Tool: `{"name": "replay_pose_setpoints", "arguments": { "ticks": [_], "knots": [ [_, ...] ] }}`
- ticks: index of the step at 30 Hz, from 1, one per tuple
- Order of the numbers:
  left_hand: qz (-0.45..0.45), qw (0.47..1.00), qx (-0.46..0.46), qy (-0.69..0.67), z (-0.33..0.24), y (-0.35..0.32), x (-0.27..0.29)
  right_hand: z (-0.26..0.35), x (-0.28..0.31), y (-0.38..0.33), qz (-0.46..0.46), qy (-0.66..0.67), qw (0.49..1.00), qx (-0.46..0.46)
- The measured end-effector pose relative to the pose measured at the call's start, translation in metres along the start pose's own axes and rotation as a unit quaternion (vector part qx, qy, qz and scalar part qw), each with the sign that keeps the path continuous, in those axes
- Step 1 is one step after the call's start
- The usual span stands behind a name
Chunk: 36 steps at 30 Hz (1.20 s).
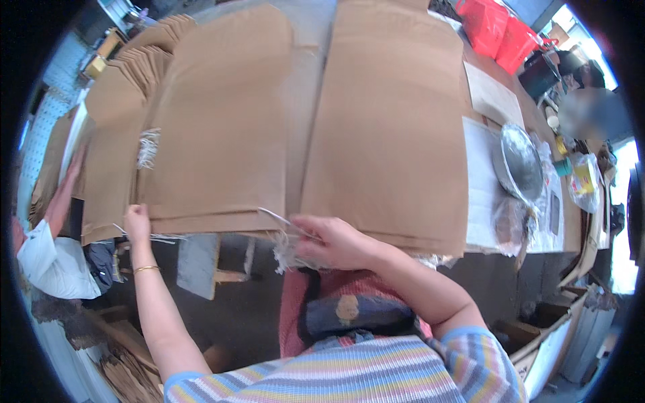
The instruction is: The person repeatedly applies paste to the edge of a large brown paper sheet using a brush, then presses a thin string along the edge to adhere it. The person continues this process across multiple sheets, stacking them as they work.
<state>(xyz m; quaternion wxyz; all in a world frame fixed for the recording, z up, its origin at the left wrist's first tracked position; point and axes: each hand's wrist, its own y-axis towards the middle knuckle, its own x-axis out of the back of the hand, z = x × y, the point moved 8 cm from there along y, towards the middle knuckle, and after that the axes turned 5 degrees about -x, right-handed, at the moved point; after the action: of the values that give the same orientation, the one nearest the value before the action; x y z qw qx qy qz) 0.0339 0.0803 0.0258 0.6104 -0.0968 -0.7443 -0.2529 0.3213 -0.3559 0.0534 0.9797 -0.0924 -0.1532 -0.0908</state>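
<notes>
The paper bags (222, 121) under the left hand (136, 221) are matt brown kraft, smooth and flat. The white string (285, 245) in the right hand (332, 242) looks frayed and fibrous. At three o'clock, a metal bowl (519, 161) shines dull grey; at one o'clock, red plastic bags (497, 27) gleam glossy.

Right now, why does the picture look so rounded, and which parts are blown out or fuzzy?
Head view: a fisheye lens bends the brown paper sheets and table edge toward a black rim; daylight at the far right washes out to white; the metal bowl catches glare; the right hand and the white strings it holds are slightly motion-soft, the left hand sharper.
</notes>
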Motion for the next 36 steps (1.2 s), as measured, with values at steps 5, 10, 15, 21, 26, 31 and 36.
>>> {"name": "replay_pose_setpoints", "arguments": {
  "ticks": [5,10,15,21,26,31,36],
  "knots": [
    [-0.135,0.983,-0.108,-0.07,-0.131,-0.082,0.076,-0.042,0.095,-0.171,-0.064,-0.023,0.991,-0.118],
    [-0.103,0.931,-0.349,-0.015,-0.317,-0.225,0.088,-0.078,0.242,-0.359,-0.381,-0.548,0.629,-0.399],
    [0.247,0.826,-0.492,-0.119,-0.403,-0.304,0.016,-0.097,0.248,-0.377,-0.358,-0.54,0.693,-0.316],
    [0.275,0.783,-0.553,-0.08,-0.405,-0.333,-0.08,-0.055,0.247,-0.399,-0.662,-0.182,0.718,-0.114],
    [0.212,0.787,-0.547,-0.191,-0.404,-0.326,-0.04,-0.04,0.203,-0.334,-0.669,-0.031,0.743,-0.008],
    [0.2,0.793,-0.412,-0.402,-0.391,-0.307,0.028,-0.034,0.139,-0.195,-0.506,0.122,0.85,-0.079],
    [0.244,0.853,-0.367,-0.279,-0.383,-0.277,0.052,-0.006,0.109,-0.088,-0.412,0.038,0.91,-0.018]
  ]
}}
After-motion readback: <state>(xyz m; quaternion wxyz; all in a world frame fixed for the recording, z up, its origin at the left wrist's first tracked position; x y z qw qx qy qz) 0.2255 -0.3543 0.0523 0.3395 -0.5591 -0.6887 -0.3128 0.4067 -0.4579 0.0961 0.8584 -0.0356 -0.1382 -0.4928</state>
